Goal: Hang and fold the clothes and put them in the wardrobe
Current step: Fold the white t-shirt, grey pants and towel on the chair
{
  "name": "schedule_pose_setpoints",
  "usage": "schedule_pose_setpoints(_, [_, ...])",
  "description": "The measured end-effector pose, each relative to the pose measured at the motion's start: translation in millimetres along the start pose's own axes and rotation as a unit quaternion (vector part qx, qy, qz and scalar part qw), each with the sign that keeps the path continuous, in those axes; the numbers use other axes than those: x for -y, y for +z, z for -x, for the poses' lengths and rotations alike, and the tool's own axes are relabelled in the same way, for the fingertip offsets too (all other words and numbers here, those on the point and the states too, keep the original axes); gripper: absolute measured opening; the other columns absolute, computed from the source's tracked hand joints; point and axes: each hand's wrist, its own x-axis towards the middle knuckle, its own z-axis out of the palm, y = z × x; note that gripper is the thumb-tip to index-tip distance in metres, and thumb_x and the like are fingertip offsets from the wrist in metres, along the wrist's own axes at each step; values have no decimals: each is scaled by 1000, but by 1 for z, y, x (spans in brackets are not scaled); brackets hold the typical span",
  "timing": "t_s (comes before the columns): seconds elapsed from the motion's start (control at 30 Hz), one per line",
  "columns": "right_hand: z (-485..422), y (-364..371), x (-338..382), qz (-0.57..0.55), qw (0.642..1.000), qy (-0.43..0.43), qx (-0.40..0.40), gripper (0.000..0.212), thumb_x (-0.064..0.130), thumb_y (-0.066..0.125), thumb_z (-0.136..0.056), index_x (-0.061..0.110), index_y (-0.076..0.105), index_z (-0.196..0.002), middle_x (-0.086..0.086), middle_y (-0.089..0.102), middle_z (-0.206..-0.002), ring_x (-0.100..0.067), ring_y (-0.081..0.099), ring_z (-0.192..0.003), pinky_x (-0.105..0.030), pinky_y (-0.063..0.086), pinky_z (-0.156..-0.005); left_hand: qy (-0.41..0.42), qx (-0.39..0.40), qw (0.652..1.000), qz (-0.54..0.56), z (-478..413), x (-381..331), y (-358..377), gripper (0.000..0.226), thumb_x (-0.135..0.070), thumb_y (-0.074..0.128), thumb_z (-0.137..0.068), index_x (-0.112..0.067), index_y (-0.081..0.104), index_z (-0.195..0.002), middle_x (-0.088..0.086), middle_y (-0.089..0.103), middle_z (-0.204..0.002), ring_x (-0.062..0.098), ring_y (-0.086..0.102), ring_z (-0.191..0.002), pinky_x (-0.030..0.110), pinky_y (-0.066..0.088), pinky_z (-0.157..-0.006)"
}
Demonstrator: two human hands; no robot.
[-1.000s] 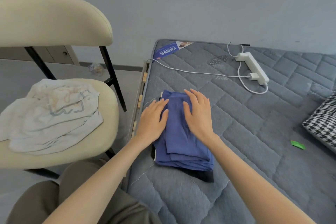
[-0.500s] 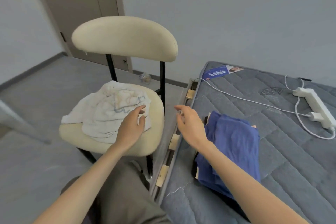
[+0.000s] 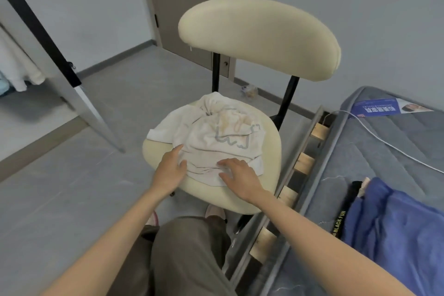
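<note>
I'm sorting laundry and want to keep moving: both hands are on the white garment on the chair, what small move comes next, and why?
Probably pinch the near edge of the white garment with both hands and lift it. It lies crumpled on the chair seat, and the left hand and right hand only rest flat on it, gripping nothing yet.

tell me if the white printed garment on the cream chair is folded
Not folded: the white printed garment lies bunched and wrinkled across the cream chair.

One chair [image 3: 259, 38], white garment [image 3: 211, 142], blue garment [image 3: 396, 228]; possibly one black garment [image 3: 342, 218].
</note>
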Motion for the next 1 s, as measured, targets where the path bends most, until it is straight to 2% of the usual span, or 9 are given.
schedule_pose_setpoints(0.17, [-16, 22, 2, 115, 993, -6, 6, 48, 44, 56, -91, 28, 47, -135, 3, 41, -134, -29, 40, -113, -39, 35, -93, -41, 37, 997, 48, -13, 25, -2, 56, -19, 44, -97, -15, 24, -149, 5, 37, -147, 22, 38, -133, 32, 32, -106])
schedule_pose_setpoints(0.23, [-19, 26, -3, 134, 991, -25, -17, 41, 42, 57, -91, 24, 54, -127, 1, 46, -129, -30, 43, -109, -37, 35, -86, -40, 34, 997, 64, -15, 30, -2, 56, -20, 45, -96, -18, 25, -149, 1, 38, -148, 19, 38, -134, 34, 35, -107])
schedule_pose_setpoints(0.37, [-22, 27, -9, 128, 990, -43, -38, 23, 31, 52, -96, 13, 62, -106, 1, 53, -119, -29, 45, -101, -33, 27, -75, -41, 33, 995, 83, -11, 26, -1, 53, -13, 44, -98, -17, 26, -147, -1, 44, -137, 17, 38, -133, 19, 31, -93])
schedule_pose_setpoints(0.5, [-14, 9, 0, -10, 998, -53, -42, 17, 22, 47, -99, 8, 56, -97, -5, 59, -97, -26, 49, -86, -37, 40, -73, -16, 46, 996, 73, 0, 21, -6, 58, -8, 47, -96, -16, 26, -148, 6, 37, -149, 20, 38, -133, 28, 30, -108])
schedule_pose_setpoints(0.6, [-5, -28, 21, -109, 988, -61, -87, 13, 20, 45, -101, 11, 48, -93, -2, 56, -74, -16, 49, -65, -32, 38, -63, 50, 41, 996, 57, 10, 11, -12, 63, -17, 56, -93, -19, 26, -148, 1, 37, -148, 18, 39, -132, 29, 33, -108])
schedule_pose_setpoints(0.7, [-1, -78, 52, -171, 972, -86, -139, 10, 21, 45, -101, 13, 49, -95, 4, 48, -63, -6, 41, -56, -18, 32, -55, 148, 26, 986, 77, 21, -15, -22, 75, -29, 66, -87, -30, 21, -147, -18, 28, -144, 0, 29, -131, 11, 25, -106])
schedule_pose_setpoints(0.8, [9, -125, 85, -185, 959, -144, -161, 10, 18, 47, -100, 9, 50, -96, 5, 42, -59, -5, 37, -53, -15, 30, -54, 227, -15, 969, 100, 33, -52, -36, 80, -30, 71, -82, -42, 19, -141, -28, 23, -142, -11, 22, -131, -4, 17, -98])
schedule_pose_setpoints(0.9, [25, -163, 111, -234, 940, -174, -177, 9, 13, 47, -100, 6, 51, -95, 2, 39, -60, -4, 31, -55, -17, 27, -53, 277, -34, 955, 98, 37, -86, -50, 78, -33, 69, -84, -43, 20, -143, -20, 29, -148, -11, 26, -132, 1, 20, -101])
schedule_pose_setpoints(1.0, [44, -196, 130, -302, 914, -182, -202, 9, 10, 49, -99, 9, 52, -90, 12, 33, -54, -3, 29, -51, -12, 28, -52, 308, -29, 947, 91, 44, -115, -58, 69, -35, 64, -88, -45, 25, -144, -19, 40, -144, -2, 36, -131, 20, 32, -104])
